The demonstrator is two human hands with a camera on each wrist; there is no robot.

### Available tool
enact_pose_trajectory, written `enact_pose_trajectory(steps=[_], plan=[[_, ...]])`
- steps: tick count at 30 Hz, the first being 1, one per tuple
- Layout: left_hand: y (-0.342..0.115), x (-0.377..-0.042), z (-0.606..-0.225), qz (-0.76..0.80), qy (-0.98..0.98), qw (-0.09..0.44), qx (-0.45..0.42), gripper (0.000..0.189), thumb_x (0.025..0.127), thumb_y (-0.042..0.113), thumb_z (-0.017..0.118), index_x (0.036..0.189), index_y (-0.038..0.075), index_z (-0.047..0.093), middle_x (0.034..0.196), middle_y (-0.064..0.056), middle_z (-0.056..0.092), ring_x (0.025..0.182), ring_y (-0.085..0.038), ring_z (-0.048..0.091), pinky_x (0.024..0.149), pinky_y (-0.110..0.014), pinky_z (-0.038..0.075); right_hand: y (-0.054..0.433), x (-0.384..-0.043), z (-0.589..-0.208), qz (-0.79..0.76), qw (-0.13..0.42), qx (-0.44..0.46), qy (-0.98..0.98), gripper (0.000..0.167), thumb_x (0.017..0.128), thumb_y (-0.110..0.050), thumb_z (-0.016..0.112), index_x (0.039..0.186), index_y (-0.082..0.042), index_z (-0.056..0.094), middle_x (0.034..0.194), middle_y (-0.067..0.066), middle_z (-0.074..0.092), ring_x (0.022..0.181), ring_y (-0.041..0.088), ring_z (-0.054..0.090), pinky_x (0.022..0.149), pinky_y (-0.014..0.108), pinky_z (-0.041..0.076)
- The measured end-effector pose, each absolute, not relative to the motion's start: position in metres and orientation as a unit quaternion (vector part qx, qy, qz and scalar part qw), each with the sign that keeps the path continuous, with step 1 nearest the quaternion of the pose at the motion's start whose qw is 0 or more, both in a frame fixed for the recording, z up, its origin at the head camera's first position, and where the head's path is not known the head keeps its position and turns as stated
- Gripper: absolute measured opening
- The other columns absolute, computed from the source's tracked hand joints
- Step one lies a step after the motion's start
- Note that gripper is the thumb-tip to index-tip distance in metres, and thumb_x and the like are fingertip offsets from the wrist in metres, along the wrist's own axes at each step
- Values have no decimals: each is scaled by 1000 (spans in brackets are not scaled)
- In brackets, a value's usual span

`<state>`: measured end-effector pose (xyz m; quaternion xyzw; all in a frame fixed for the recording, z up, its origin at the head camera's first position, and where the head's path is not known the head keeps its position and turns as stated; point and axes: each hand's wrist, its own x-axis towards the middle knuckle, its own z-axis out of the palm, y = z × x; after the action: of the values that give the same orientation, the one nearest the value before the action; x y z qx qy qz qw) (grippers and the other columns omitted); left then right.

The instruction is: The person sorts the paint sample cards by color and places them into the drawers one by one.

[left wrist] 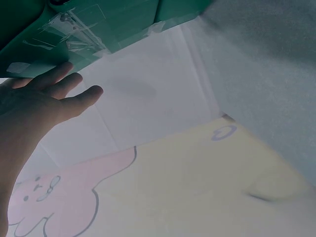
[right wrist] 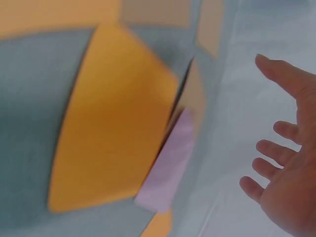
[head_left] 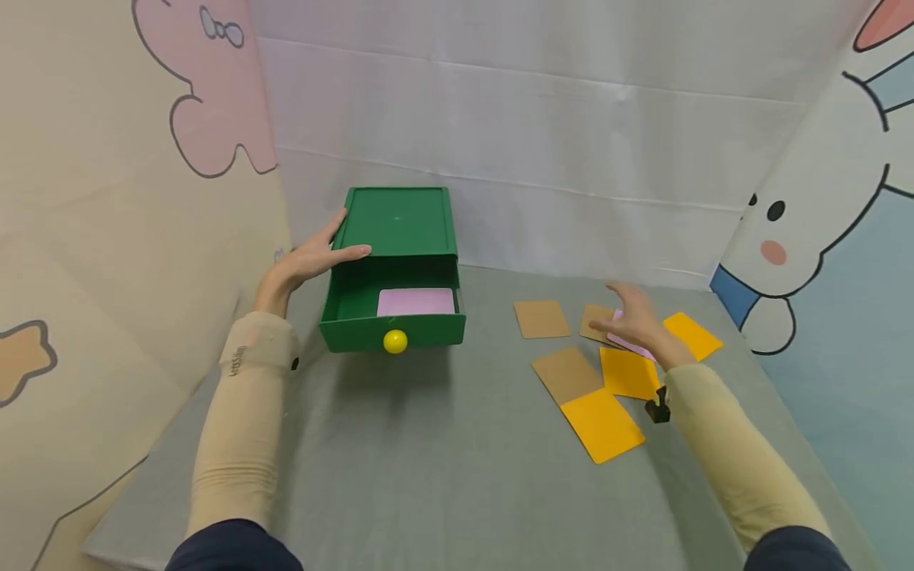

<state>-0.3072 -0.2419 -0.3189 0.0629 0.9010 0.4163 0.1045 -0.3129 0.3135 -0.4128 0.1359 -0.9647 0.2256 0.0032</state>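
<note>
Head view: the left hand (head_left: 314, 258), fingers straight, steadies the green drawer box (head_left: 397, 238) at ten o'clock on the desk (head_left: 443, 476) — one pink card (head_left: 416, 302) lies in the open drawer. The right hand (head_left: 635, 321) hovers spread over another pink card (head_left: 631, 342) among orange and brown ones at two o'clock.

Left wrist view: straight fingers (left wrist: 74, 86) rest against the box.

Right wrist view: the palm is open and empty — judged, sorting is under way and pinching that card is the next need.

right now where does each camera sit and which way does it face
Head: on the person's head, looking forward and down at the table, the green box with its open drawer, and the cards; both arms and hands show.
Left wrist: beside the left hand, looking past it at the box's side and the cloth walls.
Right wrist: beside the right hand, looking at the cards.
Head and right wrist views share the cards and the right hand.
</note>
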Motion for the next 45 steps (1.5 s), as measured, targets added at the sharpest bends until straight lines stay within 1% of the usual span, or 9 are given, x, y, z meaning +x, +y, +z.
enact_pose_trajectory(steps=[7,13,18,22,25,33,38,41,45], plan=[[-244,-306,-318,411,904,99,57,102,87,62,56,153,35,-16,162,5,-15,152,-27,-7,117,-65,7,356,-312,-429,203,-64,88,-973,91,81,-35,75,147,6,28,148,36,27,133,55,26,106,73,21],[-241,-307,-317,409,905,103,56,101,87,61,57,153,35,-16,162,6,-16,152,-27,-9,118,-65,6,369,-311,-441,204,-118,53,-970,96,81,-44,74,148,6,26,149,36,26,133,54,25,107,73,17],[-239,-306,-318,411,904,105,59,100,87,61,57,152,36,-16,162,6,-16,152,-27,-8,117,-66,7,374,-311,-452,203,-131,42,-969,100,80,-51,73,148,6,27,148,37,26,132,54,25,106,74,15],[-239,-306,-321,413,903,104,59,101,86,62,58,152,38,-15,162,9,-15,152,-26,-7,118,-65,7,378,-314,-456,206,-149,28,-967,103,81,-52,72,149,6,21,149,37,22,133,54,23,107,74,14],[-239,-307,-323,416,901,102,59,101,86,62,58,153,38,-14,162,9,-14,152,-25,-8,118,-64,7,379,-316,-457,203,-162,19,-966,106,80,-55,71,150,6,18,149,38,22,131,54,26,106,73,16],[-234,-295,-307,420,899,107,60,99,91,51,57,154,27,-15,163,1,-16,152,-28,-9,118,-64,5,376,-316,-453,187,-130,40,-973,107,77,-56,74,146,9,26,142,39,33,121,52,36,94,68,23],[-240,-305,-317,419,900,101,62,100,88,58,58,153,34,-14,163,6,-14,152,-26,-7,118,-64,7,376,-316,-453,180,-117,39,-976,107,75,-59,73,146,8,27,142,38,35,124,53,34,99,76,17],[-241,-306,-319,419,901,98,61,101,87,60,57,153,35,-14,163,5,-14,152,-26,-7,118,-64,7,375,-316,-452,176,-107,39,-978,107,76,-60,72,146,7,27,142,38,33,126,53,30,99,80,12],[-241,-305,-319,420,900,98,58,102,86,61,58,153,35,-15,163,4,-14,152,-27,-6,118,-64,7,367,-315,-447,172,-91,53,-979,106,75,-61,72,146,5,29,142,36,34,126,51,30,99,76,18]])
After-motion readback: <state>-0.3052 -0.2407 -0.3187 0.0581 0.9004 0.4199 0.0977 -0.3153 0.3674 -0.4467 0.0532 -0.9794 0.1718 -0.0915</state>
